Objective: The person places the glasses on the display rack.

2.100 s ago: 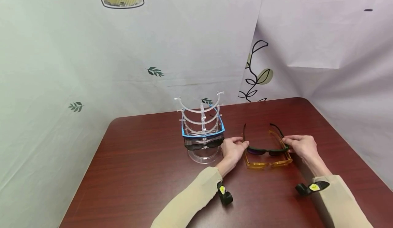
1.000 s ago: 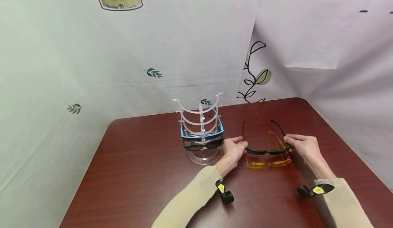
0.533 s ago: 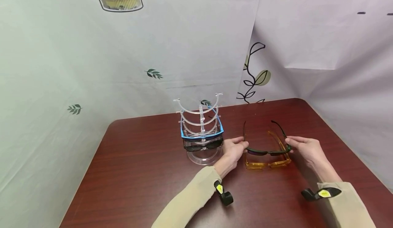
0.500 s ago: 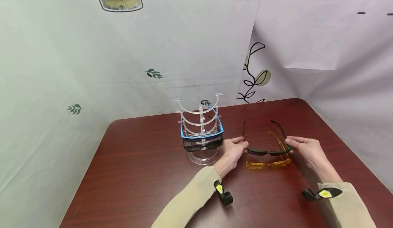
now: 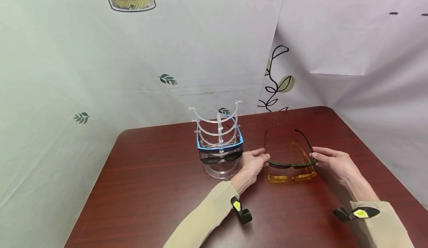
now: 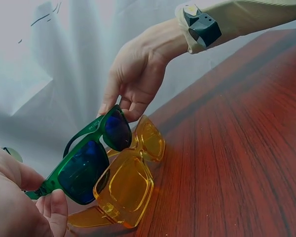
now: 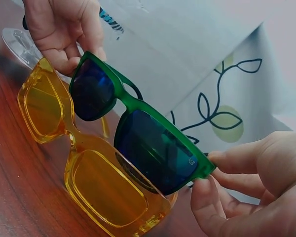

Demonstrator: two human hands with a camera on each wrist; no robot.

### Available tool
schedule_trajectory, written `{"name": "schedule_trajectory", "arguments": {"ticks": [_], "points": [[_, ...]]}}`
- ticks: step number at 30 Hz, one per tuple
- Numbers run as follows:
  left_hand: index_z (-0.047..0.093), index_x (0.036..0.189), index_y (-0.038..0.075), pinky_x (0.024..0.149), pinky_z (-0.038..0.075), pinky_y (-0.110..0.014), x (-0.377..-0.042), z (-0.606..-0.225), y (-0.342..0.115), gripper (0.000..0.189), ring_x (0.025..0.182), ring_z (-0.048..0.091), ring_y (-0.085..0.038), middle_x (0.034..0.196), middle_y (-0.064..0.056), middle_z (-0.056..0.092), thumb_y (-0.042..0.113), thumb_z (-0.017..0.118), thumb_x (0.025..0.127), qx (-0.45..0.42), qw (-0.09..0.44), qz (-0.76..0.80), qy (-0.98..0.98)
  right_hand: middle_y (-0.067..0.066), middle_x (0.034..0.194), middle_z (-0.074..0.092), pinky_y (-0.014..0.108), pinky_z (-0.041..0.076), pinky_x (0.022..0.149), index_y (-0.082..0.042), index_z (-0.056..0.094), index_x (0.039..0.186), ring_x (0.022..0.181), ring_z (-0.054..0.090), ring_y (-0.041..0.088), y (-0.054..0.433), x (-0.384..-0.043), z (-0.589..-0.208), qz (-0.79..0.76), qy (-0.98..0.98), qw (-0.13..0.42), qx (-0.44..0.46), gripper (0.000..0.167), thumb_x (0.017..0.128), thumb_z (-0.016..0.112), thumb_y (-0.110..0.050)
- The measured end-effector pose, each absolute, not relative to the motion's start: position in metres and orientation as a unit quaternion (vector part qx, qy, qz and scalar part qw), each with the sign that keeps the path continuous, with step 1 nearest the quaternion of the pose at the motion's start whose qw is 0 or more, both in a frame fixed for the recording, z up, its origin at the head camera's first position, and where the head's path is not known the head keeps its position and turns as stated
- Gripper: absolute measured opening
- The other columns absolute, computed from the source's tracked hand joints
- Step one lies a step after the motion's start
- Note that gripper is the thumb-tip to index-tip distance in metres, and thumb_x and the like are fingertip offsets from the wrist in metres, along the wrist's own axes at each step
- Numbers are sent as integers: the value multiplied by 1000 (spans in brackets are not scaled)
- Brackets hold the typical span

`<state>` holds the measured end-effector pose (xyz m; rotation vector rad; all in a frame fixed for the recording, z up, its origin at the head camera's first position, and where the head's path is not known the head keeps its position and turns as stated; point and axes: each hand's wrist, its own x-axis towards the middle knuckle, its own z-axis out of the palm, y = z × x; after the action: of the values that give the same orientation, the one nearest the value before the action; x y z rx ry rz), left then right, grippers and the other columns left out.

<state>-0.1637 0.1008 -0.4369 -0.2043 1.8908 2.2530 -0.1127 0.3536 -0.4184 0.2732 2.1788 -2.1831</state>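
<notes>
Green-framed sunglasses [image 7: 153,148] with dark blue lenses are held between both hands, temples unfolded and pointing away. My left hand [image 5: 253,163] pinches one front corner between thumb and fingers; my right hand [image 5: 336,162] pinches the opposite corner. Right in front of them, yellow translucent glasses [image 6: 126,182] rest on the table, partly overlapped by the green pair. To the left, close by my left hand, stands a clear display rack [image 5: 219,129]. Blue-framed glasses [image 5: 220,149] sit on one of its lower tiers, with black sunglasses [image 5: 214,160] just beneath.
The reddish-brown wooden table [image 5: 150,196] reaches back to a pale fabric backdrop [image 5: 133,55] printed with leaves. The rack's upper curved arms [image 5: 215,121] carry no glasses. Each forearm has a beige sleeve [image 5: 204,214] with a dark wrist camera [image 5: 243,214] strapped on.
The green sunglasses have risen slightly off the yellow pair, held at both corners throughout. My right forearm has swung a little outward to the right. The rack and its glasses stay put.
</notes>
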Motion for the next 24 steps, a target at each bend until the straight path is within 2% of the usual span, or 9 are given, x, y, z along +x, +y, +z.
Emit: {"name": "schedule_trajectory", "arguments": {"ticks": [3,8,16,24], "points": [[69,116,-10,63,58,-23,-162,-436,100,33,57,61,-8,83,-8,71,-9,69,84,-68,100,760,639,-9,95,73,22,57,75,-24,77,102,86,69,5,354,-109,-416,-726,683,23,83,18,95,70,-9],[68,117,-10,64,58,-24,-157,-432,99,34,63,62,-9,83,-4,69,-10,68,84,-67,104,761,636,-8,95,73,23,58,74,-24,77,102,87,69,6,353,-104,-413,-734,674,24,83,21,95,69,-7],[68,116,-11,64,59,-24,-149,-428,98,34,64,63,-9,88,-9,70,-11,69,82,-64,104,767,630,-8,96,73,22,57,75,-28,76,102,90,68,2,353,-96,-409,-724,683,30,94,20,94,71,-10],[67,116,-13,63,59,-24,-143,-423,97,34,64,64,-10,88,-12,72,-11,70,82,-66,105,775,620,-6,95,74,23,58,74,-26,78,100,90,68,2,352,-90,-403,-745,661,26,81,26,96,66,-3]]}}
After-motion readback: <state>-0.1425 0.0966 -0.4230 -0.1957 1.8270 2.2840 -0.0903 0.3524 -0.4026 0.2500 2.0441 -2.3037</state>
